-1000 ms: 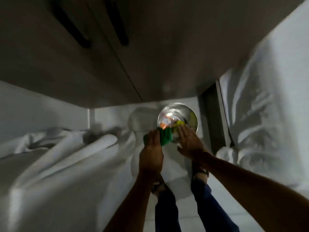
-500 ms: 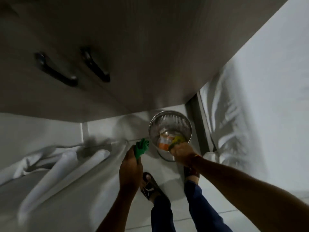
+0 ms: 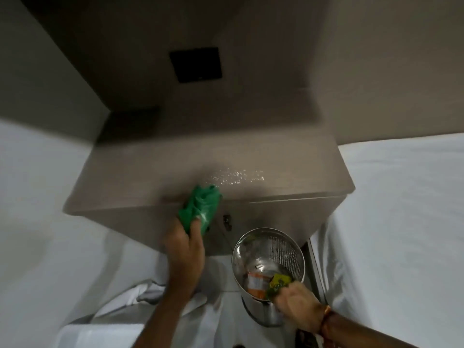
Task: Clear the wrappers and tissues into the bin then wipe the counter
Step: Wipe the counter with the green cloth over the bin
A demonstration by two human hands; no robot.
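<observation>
My left hand [image 3: 184,249] grips a green cloth [image 3: 200,210] whose top reaches the front edge of the brown counter [image 3: 175,169]. Shiny wet droplets [image 3: 236,177] lie on the counter just right of the cloth. A perforated steel bin [image 3: 278,247] stands on the floor below the counter's front right. My right hand [image 3: 298,307] rests at the bin's near rim, holding a yellow-green wrapper [image 3: 278,281] over it. An orange and white wrapper [image 3: 256,285] lies inside the bin.
White bedding [image 3: 401,222] flanks the counter on the right, with more white sheets [image 3: 37,247] on the left. A black square panel [image 3: 195,64] sits on the brown wall behind. The cabinet front below the counter has a small metal latch [image 3: 227,222].
The view swung up from under the cabinet to the counter top. My left hand lifted the green cloth from near the bin up to the counter's front edge. My right hand stayed at the bin.
</observation>
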